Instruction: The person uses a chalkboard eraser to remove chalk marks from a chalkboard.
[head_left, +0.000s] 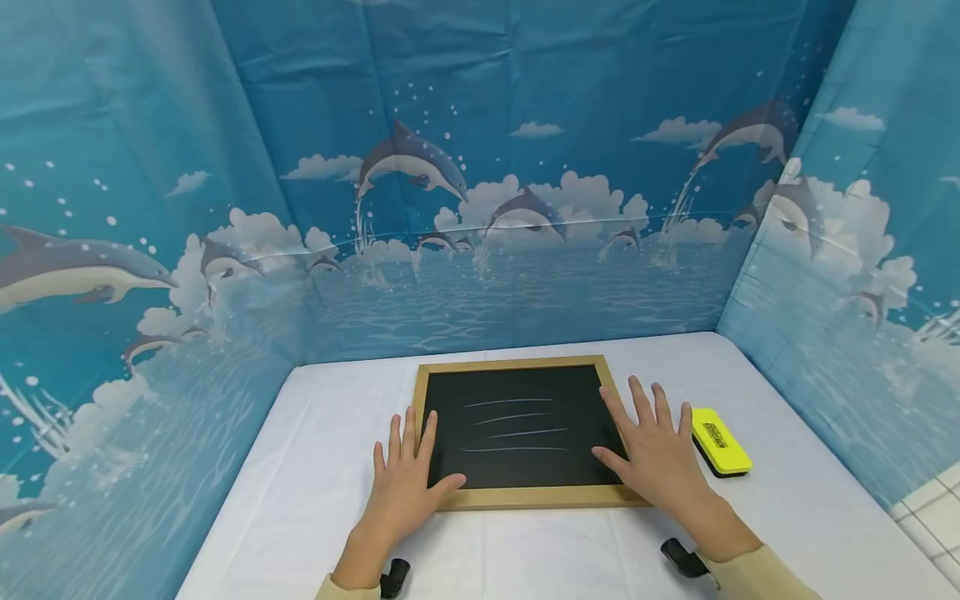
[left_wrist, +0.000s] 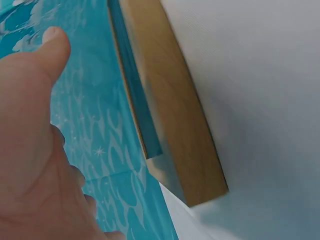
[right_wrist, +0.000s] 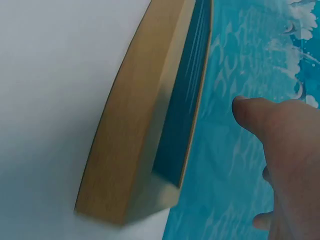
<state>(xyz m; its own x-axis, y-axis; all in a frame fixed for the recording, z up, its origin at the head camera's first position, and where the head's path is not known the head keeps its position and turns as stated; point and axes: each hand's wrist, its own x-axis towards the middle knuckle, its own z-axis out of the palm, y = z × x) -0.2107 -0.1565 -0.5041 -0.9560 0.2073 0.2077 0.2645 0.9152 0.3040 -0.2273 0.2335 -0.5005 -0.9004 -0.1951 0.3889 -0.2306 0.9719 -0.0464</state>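
A small blackboard (head_left: 517,467) in a light wooden frame lies on the white table, with several pale chalk-like lines drawn across its middle. My left hand (head_left: 405,483) is spread over its left edge, fingers straight and thumb pointing inward. Over the right edge my right hand (head_left: 660,462) is likewise spread, holding nothing. In the left wrist view the left hand (left_wrist: 30,130) appears raised apart from the wooden frame (left_wrist: 175,110); the right wrist view shows the right hand (right_wrist: 290,150) apart from the frame (right_wrist: 125,125) too. A yellow eraser (head_left: 722,442) with a black underside lies just right of the right hand.
A white cloth (head_left: 285,467) covers the table. Blue curtains (head_left: 480,292) printed with dolphins and clouds stand behind it and on both sides. White floor tiles (head_left: 933,517) show at the lower right. Black wrist devices (head_left: 684,558) sit under the wrists.
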